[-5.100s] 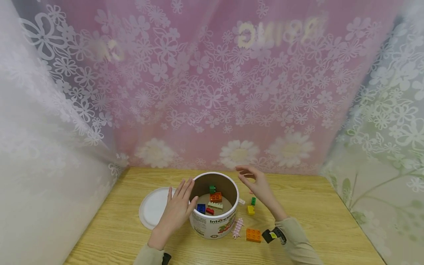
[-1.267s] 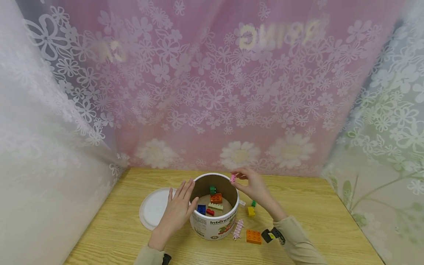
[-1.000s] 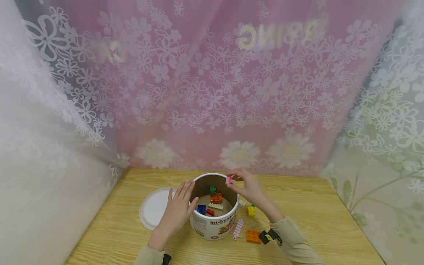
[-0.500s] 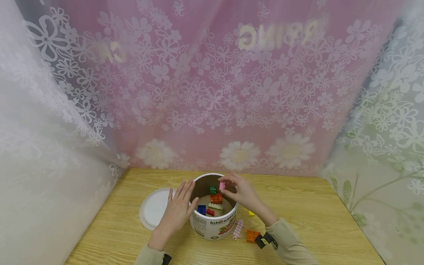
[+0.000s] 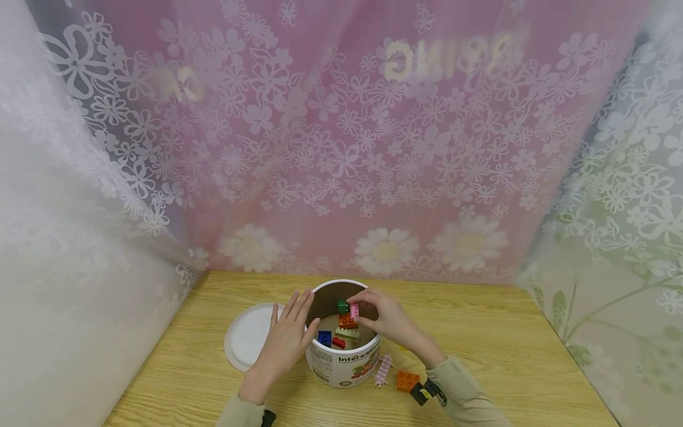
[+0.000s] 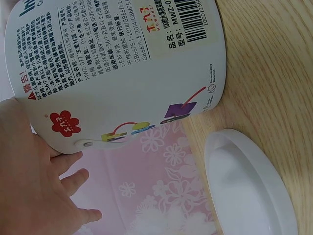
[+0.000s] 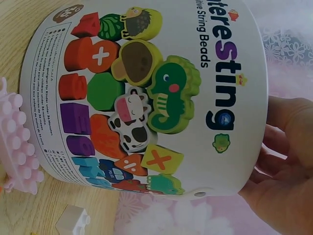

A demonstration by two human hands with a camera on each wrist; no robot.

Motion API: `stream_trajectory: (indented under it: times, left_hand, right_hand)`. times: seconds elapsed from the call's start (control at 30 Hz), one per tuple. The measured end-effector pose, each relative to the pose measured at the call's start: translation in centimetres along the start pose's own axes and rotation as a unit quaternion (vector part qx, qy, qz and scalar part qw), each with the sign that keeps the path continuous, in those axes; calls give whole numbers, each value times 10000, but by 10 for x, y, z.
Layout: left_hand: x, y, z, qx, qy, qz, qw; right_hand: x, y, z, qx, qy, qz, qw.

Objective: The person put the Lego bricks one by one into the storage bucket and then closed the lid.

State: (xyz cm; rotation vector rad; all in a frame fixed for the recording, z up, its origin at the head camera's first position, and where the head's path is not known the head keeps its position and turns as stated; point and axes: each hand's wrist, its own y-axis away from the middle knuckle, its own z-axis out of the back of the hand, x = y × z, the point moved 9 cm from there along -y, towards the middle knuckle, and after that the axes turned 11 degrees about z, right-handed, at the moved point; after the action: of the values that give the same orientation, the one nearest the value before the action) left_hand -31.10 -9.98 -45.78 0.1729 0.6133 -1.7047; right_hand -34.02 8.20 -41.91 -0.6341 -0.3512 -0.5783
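A round white bucket [image 5: 331, 363] with printed sides stands on the wooden table. My left hand [image 5: 285, 338] rests with straight fingers against its left rim; in the left wrist view the hand [image 6: 39, 186] touches the bucket's wall. My right hand [image 5: 388, 320] reaches over the right rim and pinches a small pink toy brick [image 5: 354, 311] between thumb and fingers, inside the bucket. Below and around it lie a green brick [image 5: 343, 307], an orange brick [image 5: 348, 321], a cream brick [image 5: 347, 334], a red brick [image 5: 338, 342] and a blue brick [image 5: 324, 337]. In the right wrist view the fingertips are hidden behind the rim.
A white lid [image 5: 251, 335] lies left of the bucket. To the right on the table are a pale pink studded piece [image 5: 383, 370], an orange brick [image 5: 407, 381] and a white brick [image 7: 73, 220]. A yellow brick is mostly hidden under my right forearm.
My right hand picked up the pink brick, carried it left over the rim and lowered it into the bucket. My left hand has stayed on the rim.
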Motion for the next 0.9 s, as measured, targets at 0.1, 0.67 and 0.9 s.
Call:
stream_trajectory:
  times: [0.1, 0.67, 0.9]
  left_hand:
    - [0, 0, 0, -6, -12, 0, 10000]
    - [1, 0, 0, 50, -48, 23, 10000]
    - [1, 0, 0, 44, -58, 35, 10000]
  right_hand:
    - [0, 1, -2, 24, 67, -11, 10000]
    - [-2, 2, -6, 10, -101, 12, 9999]
    - [0, 3, 8, -509, -506, -23, 9974]
